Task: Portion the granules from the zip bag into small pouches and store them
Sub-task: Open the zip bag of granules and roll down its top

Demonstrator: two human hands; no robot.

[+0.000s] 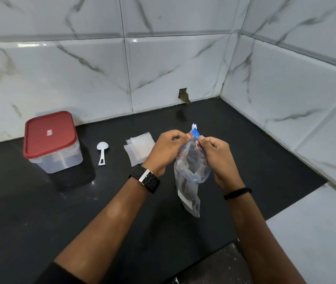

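A clear zip bag with a blue zip strip and a white slider hangs above the black counter, dark granules showing inside. My left hand pinches the bag's top edge on the left side. My right hand pinches the top edge on the right, and the mouth sits between them. Several small clear pouches lie in a loose stack on the counter just left of my left hand. A white scoop lies further left, bowl toward the wall.
A clear square container with a red lid stands shut at the left near the wall. The black counter ends at tiled walls behind and to the right, with a white ledge at the lower right.
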